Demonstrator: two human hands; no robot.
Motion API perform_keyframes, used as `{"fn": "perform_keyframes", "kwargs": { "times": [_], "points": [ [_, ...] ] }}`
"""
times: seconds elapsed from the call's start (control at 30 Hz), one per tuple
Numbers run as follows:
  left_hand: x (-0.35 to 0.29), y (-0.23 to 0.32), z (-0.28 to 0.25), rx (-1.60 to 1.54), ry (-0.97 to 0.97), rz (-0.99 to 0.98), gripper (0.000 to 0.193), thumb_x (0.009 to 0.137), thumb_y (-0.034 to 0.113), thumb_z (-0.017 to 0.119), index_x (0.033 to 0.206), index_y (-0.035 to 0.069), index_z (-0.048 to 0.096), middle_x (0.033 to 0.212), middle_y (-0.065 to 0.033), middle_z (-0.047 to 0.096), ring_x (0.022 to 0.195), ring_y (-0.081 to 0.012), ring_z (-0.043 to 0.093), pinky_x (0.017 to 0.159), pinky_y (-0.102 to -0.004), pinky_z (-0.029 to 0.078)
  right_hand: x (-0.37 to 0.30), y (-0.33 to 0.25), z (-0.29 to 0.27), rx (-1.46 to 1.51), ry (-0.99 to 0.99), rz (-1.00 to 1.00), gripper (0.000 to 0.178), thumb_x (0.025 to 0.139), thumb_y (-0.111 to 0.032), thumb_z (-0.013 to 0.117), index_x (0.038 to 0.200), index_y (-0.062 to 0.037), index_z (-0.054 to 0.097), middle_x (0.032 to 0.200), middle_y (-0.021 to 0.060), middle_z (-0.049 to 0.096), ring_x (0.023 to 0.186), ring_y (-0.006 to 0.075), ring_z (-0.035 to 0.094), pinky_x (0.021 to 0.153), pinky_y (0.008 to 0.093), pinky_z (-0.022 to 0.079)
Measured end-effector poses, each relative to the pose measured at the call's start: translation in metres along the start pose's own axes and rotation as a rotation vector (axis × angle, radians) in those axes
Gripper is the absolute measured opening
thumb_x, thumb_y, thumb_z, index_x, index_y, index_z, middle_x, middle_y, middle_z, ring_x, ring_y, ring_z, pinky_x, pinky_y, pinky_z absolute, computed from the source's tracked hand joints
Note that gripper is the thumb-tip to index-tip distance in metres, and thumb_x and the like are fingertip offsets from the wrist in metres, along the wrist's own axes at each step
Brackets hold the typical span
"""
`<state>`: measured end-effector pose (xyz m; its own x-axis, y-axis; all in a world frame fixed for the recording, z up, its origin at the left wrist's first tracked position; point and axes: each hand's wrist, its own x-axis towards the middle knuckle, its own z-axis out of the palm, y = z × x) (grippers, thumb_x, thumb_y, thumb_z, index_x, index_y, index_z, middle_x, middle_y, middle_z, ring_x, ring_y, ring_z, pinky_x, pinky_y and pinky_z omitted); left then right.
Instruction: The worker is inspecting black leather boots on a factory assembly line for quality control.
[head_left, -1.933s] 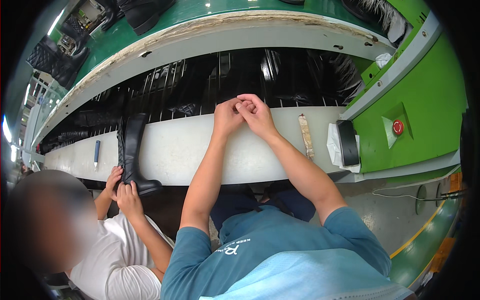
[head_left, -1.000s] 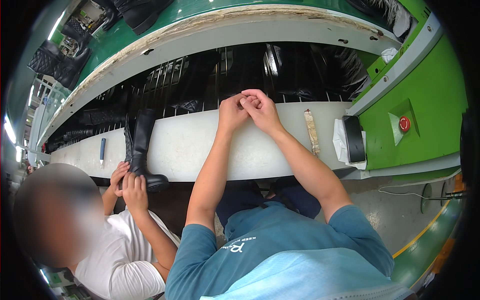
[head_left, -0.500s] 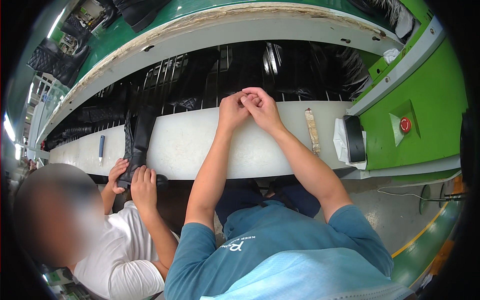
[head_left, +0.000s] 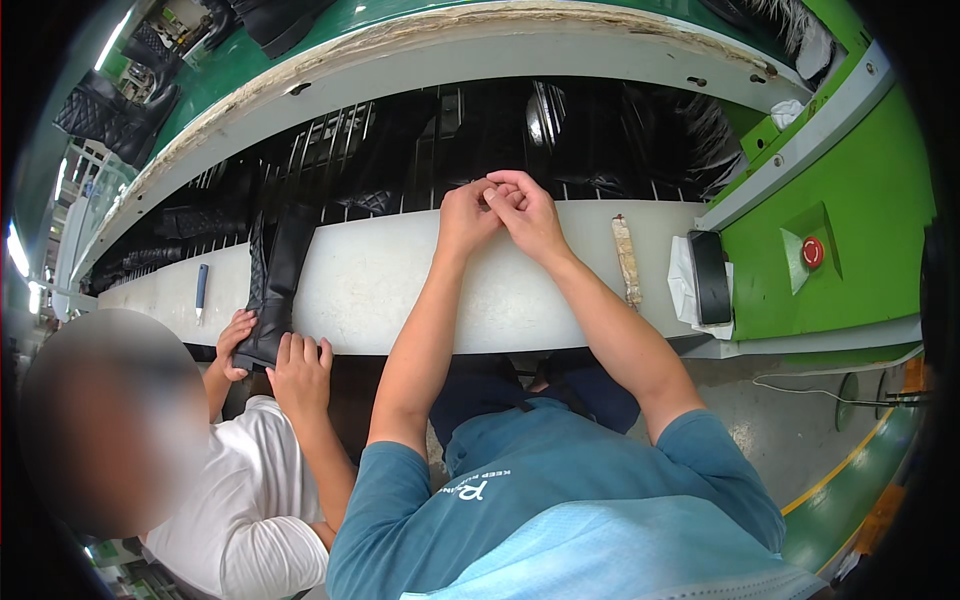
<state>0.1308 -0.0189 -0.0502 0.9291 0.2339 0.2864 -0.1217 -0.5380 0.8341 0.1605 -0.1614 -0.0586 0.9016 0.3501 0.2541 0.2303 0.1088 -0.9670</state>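
My left hand (head_left: 468,217) and my right hand (head_left: 527,215) meet at the far edge of the white work surface (head_left: 370,290). Their fingers are curled and press against each other. Whatever may lie between them is hidden. To my right, a worn strip wrapped in pale tape (head_left: 626,260) lies on the surface, touched by neither hand. On my left, a co-worker's two hands (head_left: 300,372) hold a tall black boot (head_left: 272,315) by its foot, its shaft lying across the surface.
A blue-handled tool (head_left: 202,293) rests at the far left. Several black boots lie on the dark slatted rack (head_left: 400,150) beyond the surface. A black case (head_left: 711,278) sits on white paper beside the green machine housing (head_left: 860,220) with its red button (head_left: 812,253).
The co-worker's nearer hand has shifted slightly right along the boot, and its fingers have spread. My own hands stay together in nearly the same place.
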Motion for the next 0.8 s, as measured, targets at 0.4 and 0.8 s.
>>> {"fn": "perform_keyframes", "kwargs": {
  "times": [0.4,0.8],
  "points": [
    [0.0005,0.0057,-0.0019,0.047,-0.023,-0.006,0.022,0.091,0.013,0.080,0.106,-0.002,0.082,0.092,-0.0172,0.083,0.082,-0.0211,0.079,0.075,-0.0358,0.061,0.0003,0.0025,-0.0012,0.016,-0.003,-0.002,0.032,0.108,-0.019,0.079,0.135,-0.0032,0.073,0.098,-0.0054,0.066,0.083,0.0020,0.056,0.071,0.0205,0.050],
    [0.0002,0.0059,-0.0010,0.054,-0.008,0.012,0.024,0.089,0.015,0.081,0.106,-0.002,0.083,0.091,-0.0190,0.082,0.081,-0.0250,0.081,0.075,-0.0365,0.062,0.0004,0.0047,-0.0012,0.044,-0.008,0.030,0.033,0.108,-0.019,0.079,0.136,-0.0028,0.072,0.099,-0.0064,0.065,0.083,0.0009,0.054,0.071,0.0191,0.049]
  ]
}}
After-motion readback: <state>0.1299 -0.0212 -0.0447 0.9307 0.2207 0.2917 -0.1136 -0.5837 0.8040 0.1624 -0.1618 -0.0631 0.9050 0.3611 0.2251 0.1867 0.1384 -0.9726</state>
